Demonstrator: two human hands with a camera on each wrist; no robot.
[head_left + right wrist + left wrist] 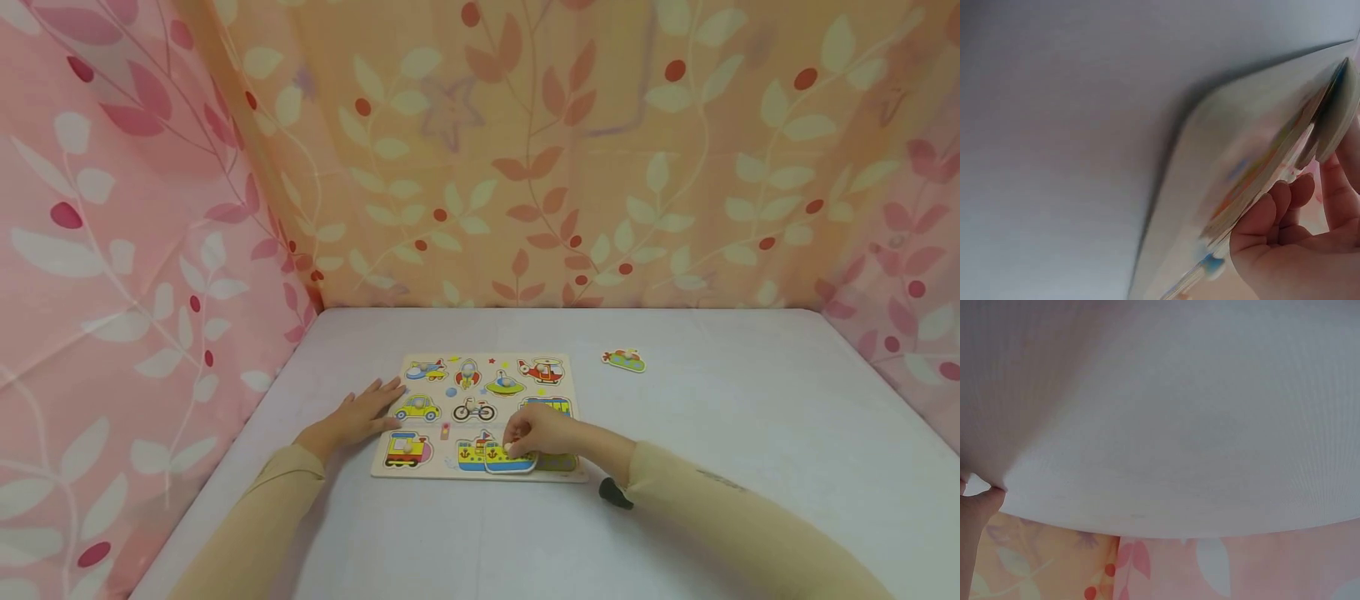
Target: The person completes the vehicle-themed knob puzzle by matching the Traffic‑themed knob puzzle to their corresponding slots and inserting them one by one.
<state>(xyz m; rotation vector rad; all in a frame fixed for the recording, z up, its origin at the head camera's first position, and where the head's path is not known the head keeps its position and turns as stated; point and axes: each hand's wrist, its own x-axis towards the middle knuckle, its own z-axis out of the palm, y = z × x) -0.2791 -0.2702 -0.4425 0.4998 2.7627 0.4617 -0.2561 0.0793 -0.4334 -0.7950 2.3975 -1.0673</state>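
A wooden knob puzzle board [442, 423] with vehicle pictures lies on the table. By its knob, my right hand [547, 427] pinches a ship puzzle piece [504, 465] low over the bottom row. This piece overlaps the right part of the printed ship [469, 454] on the board. In the right wrist view, the piece [1338, 119] stands tilted against the board face, near the curled fingers [1254, 222]. My left hand [354, 421] rests at the board's left edge, its fingers stretched out onto it. Only part of this hand [979, 509] shows in the left wrist view.
A submarine piece [626, 361] lies on the table, right of the board's far corner. Several knobbed pieces sit in the board, among them the train [405, 452], car [417, 408] and helicopter [543, 372]. Patterned curtains [480, 167] stand behind the white table [720, 400].
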